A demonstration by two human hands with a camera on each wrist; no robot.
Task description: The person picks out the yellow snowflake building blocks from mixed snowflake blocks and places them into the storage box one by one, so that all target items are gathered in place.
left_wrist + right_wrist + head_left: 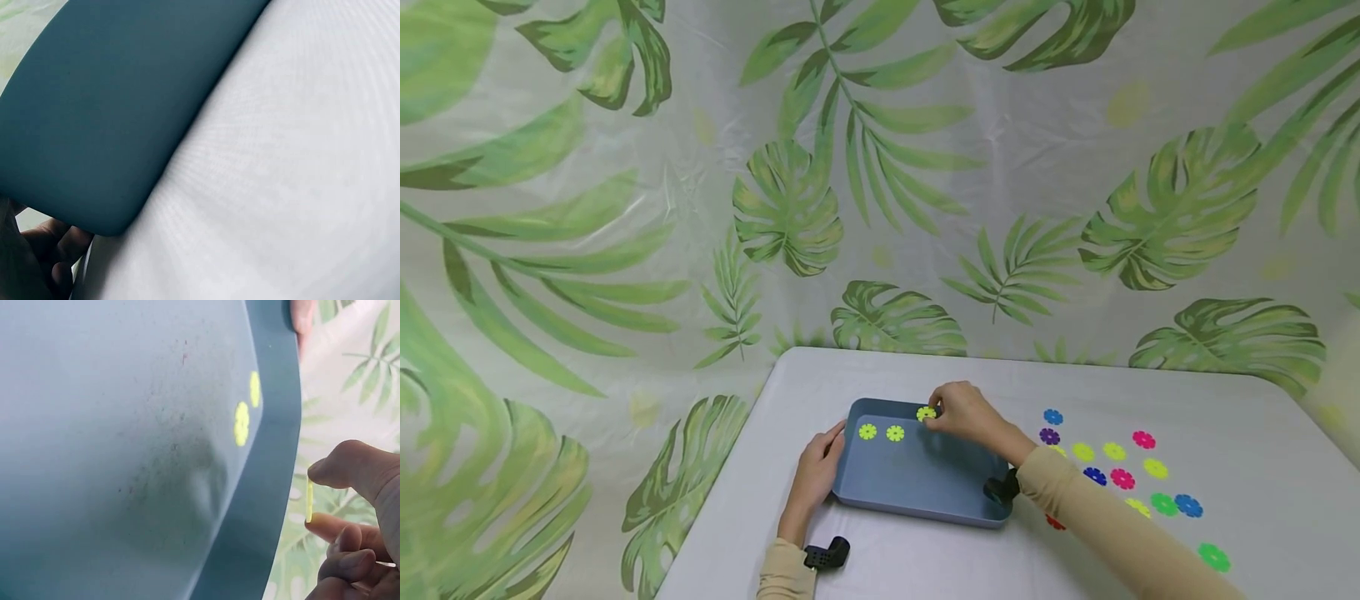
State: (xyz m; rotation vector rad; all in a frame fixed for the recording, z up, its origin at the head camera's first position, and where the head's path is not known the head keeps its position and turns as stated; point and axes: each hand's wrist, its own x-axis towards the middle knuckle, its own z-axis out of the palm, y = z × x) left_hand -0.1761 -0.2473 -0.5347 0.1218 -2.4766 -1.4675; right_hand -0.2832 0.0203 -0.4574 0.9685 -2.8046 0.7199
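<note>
- Right hand [966, 412] has a yellow notched disc [924, 414] pinched between thumb and a fingertip, up by the tray's far wall. The right wrist view shows it edge-on, super thin.
- Left hand [814, 471] has hold of the blue-grey tray [910, 475] at its left edge, probably just to steady it.
- Step in hand, my read: adding a third yellow to the row. Two yellow discs [895, 433] lie flat inside, near the far wall, side by side but not touching.
- Next move, imo: bring it down onto the tray floor right of those two, then loosen the pinch. Something that flat could tip or skid if let go early.
- Looks-wise, the held one is bright lemon-lime, with slots around the rim and a darker spot mid-disc, maybe a hole.
- More yellow ones [1083, 452] sit right of the tray on the white table [925, 567], mixed with blue [1053, 417], pink [1122, 479] and green discs [1213, 557].
</note>
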